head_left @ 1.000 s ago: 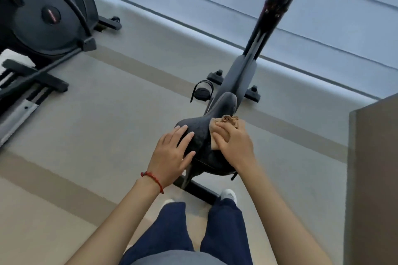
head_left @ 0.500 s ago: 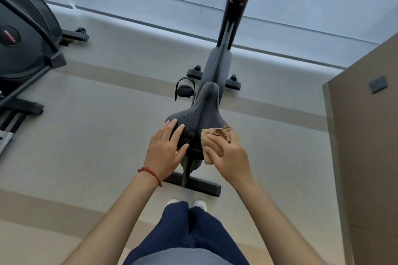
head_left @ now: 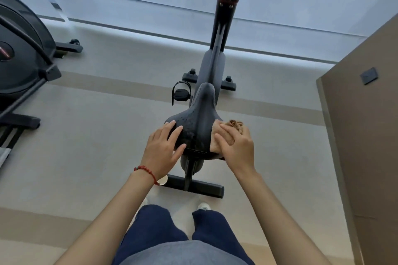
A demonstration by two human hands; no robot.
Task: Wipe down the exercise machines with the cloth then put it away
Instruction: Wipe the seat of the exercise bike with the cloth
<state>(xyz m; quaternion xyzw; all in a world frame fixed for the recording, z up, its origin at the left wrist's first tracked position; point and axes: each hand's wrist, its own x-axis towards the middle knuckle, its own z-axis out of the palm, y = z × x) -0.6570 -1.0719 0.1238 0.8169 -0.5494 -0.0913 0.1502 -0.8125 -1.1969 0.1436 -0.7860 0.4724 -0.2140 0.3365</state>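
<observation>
A black exercise bike stands in front of me, its saddle (head_left: 199,122) pointing away from me toward the upright post (head_left: 226,6). My left hand (head_left: 163,148) rests flat on the saddle's left rear, fingers straight. My right hand (head_left: 237,146) holds a bunched tan cloth (head_left: 221,135) and presses it against the saddle's right rear edge. Part of the cloth sticks out beyond my fingers. The bike's left pedal (head_left: 181,92) and rear foot bar (head_left: 200,187) show below the saddle.
A black elliptical machine (head_left: 23,56) stands at the left edge, its rails reaching toward me. A brown wall or cabinet side (head_left: 366,135) rises close on the right. Grey carpet with tan stripes covers the floor. My legs and white shoes are just behind the bike's foot bar.
My right hand has slid the cloth from the saddle's middle to its right rear edge. My left hand has stayed on the saddle's left rear, and my view has swung to the right.
</observation>
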